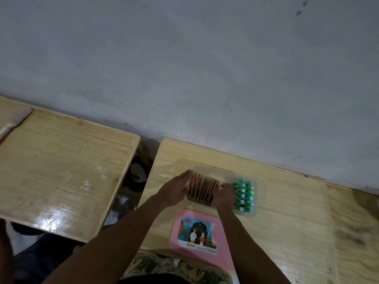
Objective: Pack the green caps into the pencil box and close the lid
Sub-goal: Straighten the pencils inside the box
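Note:
A translucent pencil box (211, 170) lies open on the wooden table. Several green caps (244, 194) stand packed in two rows at its right end. A row of brown and red card packets (202, 189) stands upright in its left part. My left hand (177, 188) presses flat against the left side of the packets. My right hand (224, 194) presses against their right side, just left of the caps. Together the hands squeeze the packets. The pink lid (202, 234), with a picture label, lies flat on the table in front of the box.
The grey wall (205, 68) runs right behind the table (287, 212). A second wooden table (61, 171) stands to the left across a narrow gap with dark things (136, 175) on the floor. A flat tool (14, 121) lies on its far left.

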